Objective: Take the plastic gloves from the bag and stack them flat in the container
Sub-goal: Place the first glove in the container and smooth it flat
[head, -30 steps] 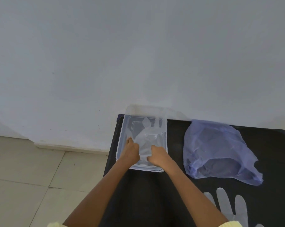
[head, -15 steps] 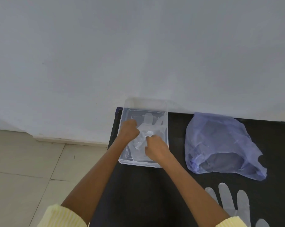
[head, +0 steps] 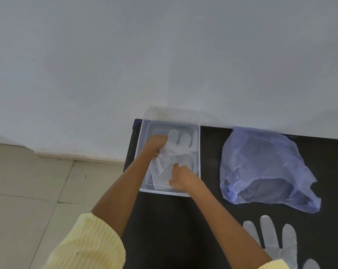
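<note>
Left hand (head: pixel 156 145) and right hand (head: pixel 183 178) pinch a plastic glove (head: pixel 177 152) in the container (head: pixel 164 191); the flimsy film may wrinkle once released.

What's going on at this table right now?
A person is laying a glove in the clear container. The left hand grips it near the fingers, the right hand near the cuff. The blue bag lies right of the container on the black table, and a second glove lies flat near the front edge.
</note>
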